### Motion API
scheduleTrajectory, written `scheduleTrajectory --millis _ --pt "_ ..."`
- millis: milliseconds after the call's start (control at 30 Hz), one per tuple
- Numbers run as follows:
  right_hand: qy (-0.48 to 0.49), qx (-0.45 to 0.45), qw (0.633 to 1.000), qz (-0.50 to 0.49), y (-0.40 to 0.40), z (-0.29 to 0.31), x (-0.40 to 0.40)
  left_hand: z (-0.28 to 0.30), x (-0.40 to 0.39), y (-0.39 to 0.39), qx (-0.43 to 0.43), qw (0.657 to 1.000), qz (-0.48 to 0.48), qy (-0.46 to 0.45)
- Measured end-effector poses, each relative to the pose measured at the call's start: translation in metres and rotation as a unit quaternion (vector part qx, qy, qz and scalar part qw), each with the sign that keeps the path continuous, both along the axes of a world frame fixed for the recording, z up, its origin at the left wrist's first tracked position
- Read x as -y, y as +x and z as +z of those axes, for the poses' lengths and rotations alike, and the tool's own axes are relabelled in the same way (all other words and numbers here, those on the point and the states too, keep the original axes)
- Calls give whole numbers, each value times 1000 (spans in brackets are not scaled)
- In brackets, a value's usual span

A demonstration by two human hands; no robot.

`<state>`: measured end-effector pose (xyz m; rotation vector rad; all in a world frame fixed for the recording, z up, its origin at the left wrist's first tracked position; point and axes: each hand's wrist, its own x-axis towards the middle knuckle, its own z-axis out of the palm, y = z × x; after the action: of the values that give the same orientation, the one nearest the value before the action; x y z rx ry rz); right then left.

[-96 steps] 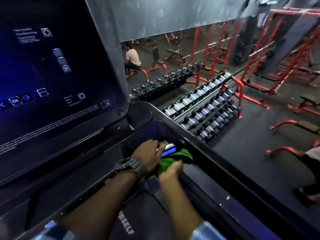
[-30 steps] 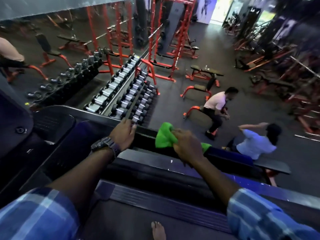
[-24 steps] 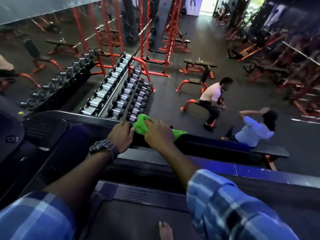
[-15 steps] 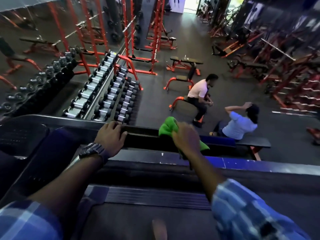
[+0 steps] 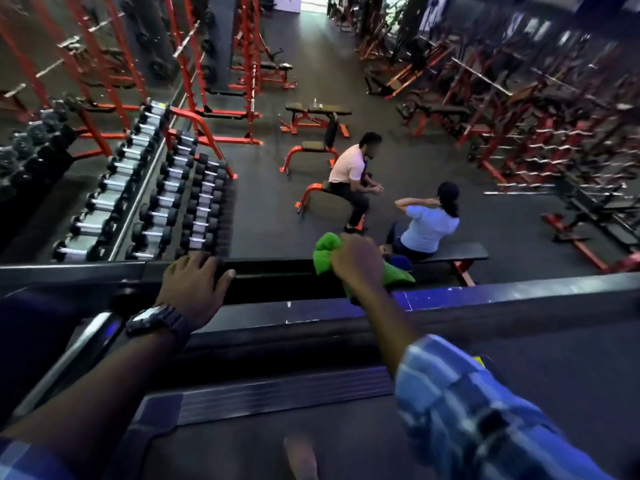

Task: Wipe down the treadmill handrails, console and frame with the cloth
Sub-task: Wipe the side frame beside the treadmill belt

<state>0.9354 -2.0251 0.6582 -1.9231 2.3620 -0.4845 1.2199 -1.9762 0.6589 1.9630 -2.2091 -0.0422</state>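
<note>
Right hand (image 5: 356, 261) is bunched tight around the green cloth (image 5: 325, 252), fingers curled closed over it, pressing it onto the black handrail (image 5: 277, 271) of the treadmill. Part of the cloth puffs up to the left of the knuckles, and a flatter tail pokes out on the right, lying on the rail. Left hand (image 5: 194, 285) sits further left on the same rail, fingers draped over its far edge and thumb spread along the near side, a loose hold on the rail and nothing else in it. A dark wristwatch (image 5: 156, 320) rides that wrist. Both forearms come out of blue checked sleeves (image 5: 460, 403).

Below the rail runs the treadmill's side frame (image 5: 485, 299), lit blue in places, then a ribbed strip (image 5: 277, 393), then the dark belt (image 5: 346, 445) at the bottom, where a blurred bare foot (image 5: 299, 455) shows.

Beyond the rail the gym floor (image 5: 270, 209) is dark and rubbery. A rack of dumbbells (image 5: 156, 188) runs along the left, its rows full, with red steel racks (image 5: 207, 64) behind it. 2 people are out there: one in a pale shirt (image 5: 346, 168) sitting on a red bench, one in a light blue shirt (image 5: 429, 226) on a flat black bench (image 5: 460, 252) with hands behind the head. More red machines (image 5: 519, 116) crowd the right side, blurred.
</note>
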Motion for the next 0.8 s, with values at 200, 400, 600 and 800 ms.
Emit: scheduleTrajectory --millis 200,400,600,800 --pt "-70 33 972 221 -12 -18 -49 2 8 -34 -36 998 -44 -15" --pt "-51 18 995 -89 -78 -3 -16 -5 10 -44 -18 999 -47 -11" --pt "-118 -9 983 143 -41 -34 -50 1 12 -45 -22 998 -52 -11" --pt "-198 165 957 -134 -79 -54 -48 -4 13 -36 -21 996 -83 -5"
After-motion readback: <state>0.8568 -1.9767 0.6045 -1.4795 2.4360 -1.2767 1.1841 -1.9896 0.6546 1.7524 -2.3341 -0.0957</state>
